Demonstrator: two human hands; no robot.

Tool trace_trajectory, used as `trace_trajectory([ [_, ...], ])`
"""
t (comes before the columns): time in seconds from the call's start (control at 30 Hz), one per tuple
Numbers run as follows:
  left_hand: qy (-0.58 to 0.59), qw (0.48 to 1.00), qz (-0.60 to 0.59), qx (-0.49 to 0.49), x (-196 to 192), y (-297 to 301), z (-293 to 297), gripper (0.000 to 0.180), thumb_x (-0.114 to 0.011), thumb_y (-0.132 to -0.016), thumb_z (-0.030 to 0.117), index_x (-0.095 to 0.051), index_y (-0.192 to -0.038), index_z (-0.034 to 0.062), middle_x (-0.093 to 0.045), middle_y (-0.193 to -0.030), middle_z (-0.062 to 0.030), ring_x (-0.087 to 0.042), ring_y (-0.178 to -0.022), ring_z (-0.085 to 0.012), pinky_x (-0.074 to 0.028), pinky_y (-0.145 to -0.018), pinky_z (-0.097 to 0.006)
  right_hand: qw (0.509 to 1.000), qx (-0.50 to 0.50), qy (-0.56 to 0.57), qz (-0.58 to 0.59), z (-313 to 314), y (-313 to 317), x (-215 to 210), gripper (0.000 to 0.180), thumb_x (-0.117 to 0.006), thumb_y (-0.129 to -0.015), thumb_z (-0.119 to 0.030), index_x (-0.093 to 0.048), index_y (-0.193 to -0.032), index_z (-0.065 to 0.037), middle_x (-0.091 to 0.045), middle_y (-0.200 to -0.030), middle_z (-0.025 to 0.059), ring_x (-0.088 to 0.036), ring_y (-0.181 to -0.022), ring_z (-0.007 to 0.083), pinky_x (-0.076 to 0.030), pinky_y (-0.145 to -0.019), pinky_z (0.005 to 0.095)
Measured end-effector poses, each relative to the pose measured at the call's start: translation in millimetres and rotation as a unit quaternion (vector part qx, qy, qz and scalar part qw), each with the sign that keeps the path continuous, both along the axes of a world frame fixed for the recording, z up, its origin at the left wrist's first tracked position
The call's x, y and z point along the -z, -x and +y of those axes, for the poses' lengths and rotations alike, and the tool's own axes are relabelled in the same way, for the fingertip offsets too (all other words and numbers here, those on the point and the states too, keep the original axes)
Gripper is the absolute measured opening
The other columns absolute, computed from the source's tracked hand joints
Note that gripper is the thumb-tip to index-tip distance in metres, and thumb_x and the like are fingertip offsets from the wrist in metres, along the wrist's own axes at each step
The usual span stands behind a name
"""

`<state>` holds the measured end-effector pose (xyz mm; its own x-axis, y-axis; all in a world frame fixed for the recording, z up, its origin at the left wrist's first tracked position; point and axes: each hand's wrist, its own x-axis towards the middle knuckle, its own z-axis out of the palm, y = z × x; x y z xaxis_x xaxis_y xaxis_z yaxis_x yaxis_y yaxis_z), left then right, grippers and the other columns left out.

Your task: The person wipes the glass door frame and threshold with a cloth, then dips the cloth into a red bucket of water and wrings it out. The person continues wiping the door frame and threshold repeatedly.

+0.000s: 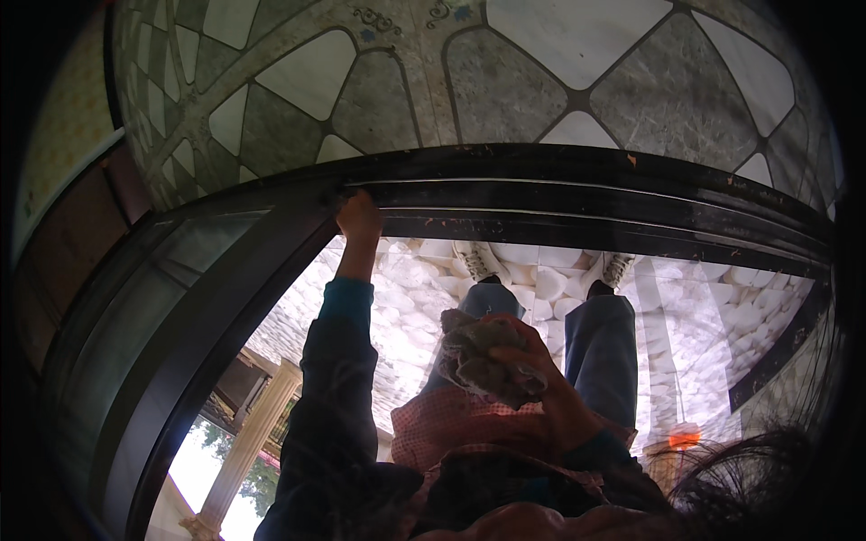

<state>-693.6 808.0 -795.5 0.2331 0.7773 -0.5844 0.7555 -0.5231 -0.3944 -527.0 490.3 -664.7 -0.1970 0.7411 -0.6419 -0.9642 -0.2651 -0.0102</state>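
The hands, as I record them from my remote station: the right hand (534, 362) is closed around a bunched grey cloth (483, 356), held up in front of the body and clear of the dark track (577, 203) below the doorway; the left hand (358, 215) is down at the near end of that track, fingers curled in against the corner where the dark door frame (216, 338) meets it. I cannot tell whether the left hand grips anything (its fingertips are lost in shadow). The cloth, then, is in hand and ready, but it touches neither the track nor the frame. As to progress, my finding is that the work is unfinished: a brown flake (631, 160) lies on the outer edge of the track, with paler specks scattered along the rails toward the right end. The middle rails look comparatively bare, though I cannot certify that any stretch has been dealt with. In my judgement the debris remains outstanding, the shadowed corner by the left hand cannot be graded, and the glass panel (135, 307) beside it is too dim to assess.
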Motion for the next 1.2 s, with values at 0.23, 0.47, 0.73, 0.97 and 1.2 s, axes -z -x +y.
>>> trace_trajectory([
  [0.23, 0.075, 0.984, -0.159, -0.031, -69, 43, -142, 0.015, -0.055, -0.089, 0.025, -0.056, -0.082, 0.0119, -0.063, -0.065, -0.0172, -0.064, -0.063, -0.0401, -0.048, -0.056, -0.056, 1.0, 0.003, 0.015, 0.021, 7, -5, -3, 0.046, -0.068, -0.082, -0.006, -0.054, -0.126, -0.003, -0.061, -0.117, 0.0072, -0.057, -0.109, 0.0172, -0.045, -0.096, 0.0313],
  [0.47, 0.368, 0.872, 0.261, -0.189, -132, 154, -217, 0.074, -0.07, -0.078, 0.014, -0.037, -0.142, 0.0289, -0.016, -0.151, -0.0256, -0.037, -0.133, -0.0438, -0.044, -0.095, -0.055, 1.0, 0.008, -0.009, -0.027, 1, 8, 10, 0.044, -0.063, -0.085, -0.003, -0.052, -0.128, -0.002, -0.059, -0.12, 0.0091, -0.058, -0.11, 0.02, -0.047, -0.096, 0.0345],
  [0.73, 0.307, 0.657, -0.394, -0.564, -142, 74, -174, 0.053, -0.068, -0.088, 0.028, -0.05, -0.134, 0.0088, -0.044, -0.141, -0.0103, -0.054, -0.119, -0.0233, -0.049, -0.091, -0.036, 0.979, 0.167, 0.091, 0.077, 6, 35, 14, 0.045, -0.049, -0.097, -0.011, -0.039, -0.14, -0.004, -0.05, -0.132, 0.016, -0.058, -0.111, 0.0272, -0.051, -0.093, 0.0397],
  [0.97, 0.296, 0.546, -0.537, -0.571, -165, -37, -221, 0.056, -0.067, -0.087, 0.015, -0.043, -0.138, 0.0115, -0.057, -0.125, -0.0091, -0.056, -0.113, -0.0182, -0.048, -0.092, -0.031, 0.955, -0.062, -0.072, -0.282, 4, 30, 12, 0.06, -0.052, -0.095, -0.014, -0.027, -0.149, -0.007, -0.038, -0.146, 0.0146, -0.035, -0.137, 0.0258, -0.029, -0.112, 0.0351],
  [1.2, -0.001, 0.88, -0.452, -0.147, -339, -3, -145, 0.05, -0.084, -0.065, 0.017, -0.065, -0.111, 0.0083, -0.064, -0.113, -0.0167, -0.064, -0.101, -0.0322, -0.053, -0.085, -0.037, 0.977, -0.09, 0.001, -0.195, 9, 30, 16, 0.057, -0.055, -0.096, -0.036, -0.039, -0.143, -0.008, -0.064, -0.115, 0.0118, -0.062, -0.097, 0.0169, -0.052, -0.082, 0.0314],
])
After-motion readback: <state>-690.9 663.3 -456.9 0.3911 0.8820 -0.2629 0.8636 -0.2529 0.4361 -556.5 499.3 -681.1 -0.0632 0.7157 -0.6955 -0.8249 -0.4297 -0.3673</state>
